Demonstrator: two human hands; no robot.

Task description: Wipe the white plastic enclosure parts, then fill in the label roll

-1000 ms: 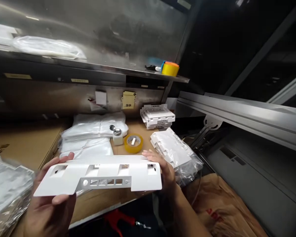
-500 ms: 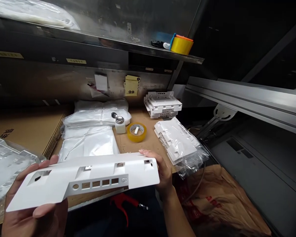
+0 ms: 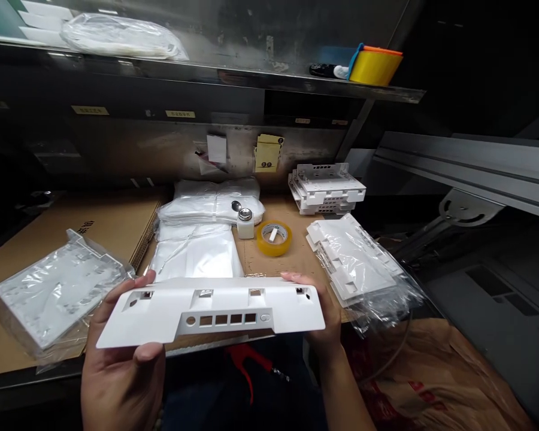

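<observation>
A white plastic housing (image 3: 148, 323) with a row of square port openings, a round hole and several notches spans both my hands, its port side facing me. My left hand (image 3: 123, 371) grips its left end, thumb under the near edge and fingers behind. At the right end my right hand (image 3: 323, 311) holds it, fingertips on the top edge and most of the hand behind the part. Beyond it lie clear plastic bags (image 3: 197, 251) in a stack. A bagged white housing (image 3: 54, 287) rests on cardboard to the left.
Tape roll (image 3: 273, 238) and pump bottle (image 3: 245, 224) stand mid-table. White housings (image 3: 327, 188) are piled at the back right, with bagged housings (image 3: 359, 257) nearer. A red air gun (image 3: 249, 362) hangs below the front edge. Overhead runs a metal shelf (image 3: 233, 76); brown paper (image 3: 431, 365) lies lower right.
The view has swung left, so the table appears shifted to the right. The housing sits more level and looks smaller, still held at both ends.
</observation>
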